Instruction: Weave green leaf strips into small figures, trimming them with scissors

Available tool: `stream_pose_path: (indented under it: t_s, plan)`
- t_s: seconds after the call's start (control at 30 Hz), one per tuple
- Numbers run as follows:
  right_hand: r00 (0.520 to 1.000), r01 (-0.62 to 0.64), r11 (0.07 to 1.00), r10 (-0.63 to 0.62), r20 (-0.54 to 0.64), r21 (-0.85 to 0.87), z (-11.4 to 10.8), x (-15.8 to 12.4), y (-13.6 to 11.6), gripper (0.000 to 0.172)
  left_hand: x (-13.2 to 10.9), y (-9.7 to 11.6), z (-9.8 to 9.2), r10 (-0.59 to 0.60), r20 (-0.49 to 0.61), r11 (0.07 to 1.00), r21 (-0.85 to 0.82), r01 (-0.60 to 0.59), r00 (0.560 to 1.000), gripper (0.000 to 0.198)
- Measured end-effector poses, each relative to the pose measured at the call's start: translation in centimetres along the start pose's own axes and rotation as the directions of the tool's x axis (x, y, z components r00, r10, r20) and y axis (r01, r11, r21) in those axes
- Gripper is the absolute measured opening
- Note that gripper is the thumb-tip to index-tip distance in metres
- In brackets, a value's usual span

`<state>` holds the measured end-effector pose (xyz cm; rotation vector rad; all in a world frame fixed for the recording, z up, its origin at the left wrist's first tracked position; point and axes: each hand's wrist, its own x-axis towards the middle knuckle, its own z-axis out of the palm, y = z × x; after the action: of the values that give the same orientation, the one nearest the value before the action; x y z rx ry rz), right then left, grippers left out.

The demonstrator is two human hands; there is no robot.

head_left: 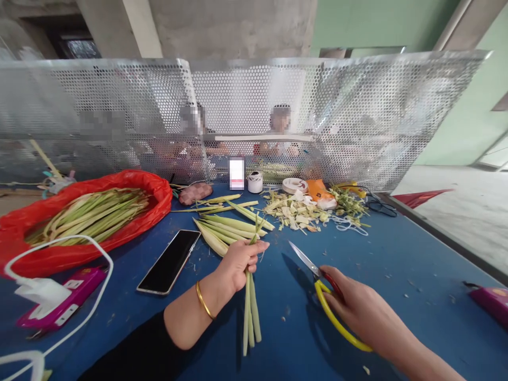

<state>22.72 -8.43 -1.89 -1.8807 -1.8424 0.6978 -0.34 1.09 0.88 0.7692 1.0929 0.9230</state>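
My left hand [238,264], with a gold bangle on the wrist, is closed around a small bunch of pale green stalks [251,312] held upright over the blue table [397,275]. My right hand [357,307] grips yellow-handled scissors [317,280], blades pointing up-left toward the stalks, a short gap apart. More trimmed stalks [230,225] lie just beyond my left hand.
A red plastic bag [154,196] full of stalks lies at left. A black phone [170,261] lies beside my left arm. A pink power bank [59,301] with white cable sits at near left. Cut scraps [296,211] and tape rolls sit by the perforated metal screen [254,106]. People sit behind it.
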Motion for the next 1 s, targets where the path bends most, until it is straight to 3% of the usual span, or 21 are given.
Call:
stream_pose_path:
  t_s: [0.1,0.17,0.27,0.33,0.4,0.43,0.5,0.57,0.7,0.8,0.9,1.0]
  plan:
    - [0.996,0.080,0.899,-0.084,0.009,-0.430,-0.2,1.1,1.1,0.041,-0.6,-0.2,0.2,-0.038,0.070,0.999,-0.020,0.039,0.997,0.037]
    - [0.993,0.121,0.832,-0.106,0.059,-0.541,-0.5,1.2,0.6,0.039,-0.9,-0.4,0.4,-0.063,0.108,0.997,-0.030,0.067,0.992,0.038]
    - [0.985,0.169,0.785,-0.158,0.072,-0.596,-1.2,1.4,-1.7,0.020,-1.3,-0.7,0.6,-0.115,0.145,0.991,-0.058,0.124,0.983,0.039]
    - [0.960,0.263,0.866,-0.278,0.026,-0.425,-1.5,2.1,-3.6,0.022,-1.4,-0.9,0.7,-0.130,0.166,0.986,-0.082,0.145,0.978,0.039]
    - [0.936,0.349,0.937,-0.350,-0.046,-0.028,-1.2,3.3,-5.3,0.023,-1.5,-1.0,0.8,-0.131,0.185,0.981,-0.115,0.154,0.974,0.039]
    - [0.943,0.330,0.930,-0.321,-0.085,0.163,-0.8,4.0,-6.1,0.022,-1.5,-0.9,0.8,-0.128,0.190,0.979,-0.135,0.155,0.973,0.038]
    - [0.975,0.213,0.848,-0.217,-0.049,0.486,0.3,5.3,-7.1,0.022,-1.4,-0.9,0.8,-0.119,0.180,0.974,-0.172,0.150,0.976,0.038]
    - [0.990,0.071,0.757,-0.133,0.047,0.649,1.4,6.1,-7.8,0.023,-1.2,-0.8,0.7,-0.108,0.149,0.972,-0.193,0.136,0.983,0.038]
    - [0.989,-0.082,0.678,-0.037,0.145,0.731,3.0,6.6,-8.2,0.029,-0.6,-0.9,0.6,-0.101,0.099,0.973,-0.200,0.119,0.990,0.038]
    - [0.988,-0.030,0.758,-0.075,0.133,0.652,3.3,7.6,-7.8,0.039,-0.3,-1.0,0.4,-0.098,0.074,0.973,-0.203,0.112,0.992,0.039]
    - [0.997,0.034,0.865,-0.062,0.040,0.500,2.2,10.7,-6.5,0.035,-0.2,-1.0,0.2,-0.100,0.053,0.972,-0.208,0.109,0.994,0.043]
    - [0.989,0.057,0.948,-0.011,-0.147,0.314,-0.4,15.2,-5.0,0.025,-0.3,-0.9,0.3,-0.134,0.076,0.964,-0.220,0.147,0.988,0.043]
